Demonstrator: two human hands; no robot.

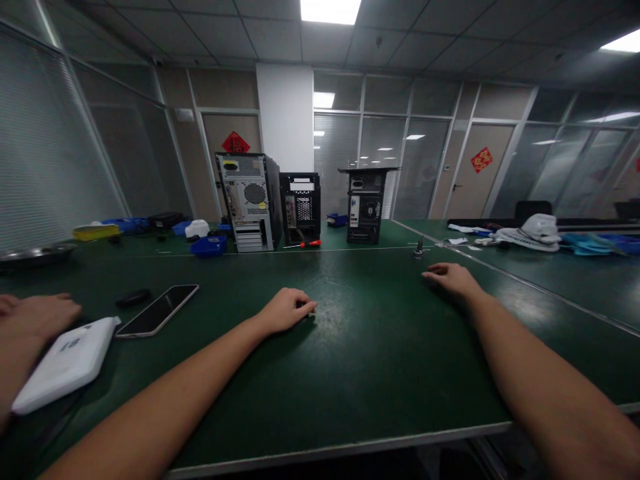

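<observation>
Resting on the green table (350,373), the left hand (286,311) curls its fingers together; whether they pinch anything cannot be told. The right hand (453,279) lies flat, fingers slightly apart, empty. A small metal part (419,251) stands just beyond its fingertips, untouched.

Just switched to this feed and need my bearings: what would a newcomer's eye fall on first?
Two bare forearms stretch over the green table, the left hand curled near its middle and the right hand palm down further right. Three computer towers stand at the far edge, a red screwdriver lying before the middle one. At the far left, another person's hand rests by a white device and a phone.
</observation>
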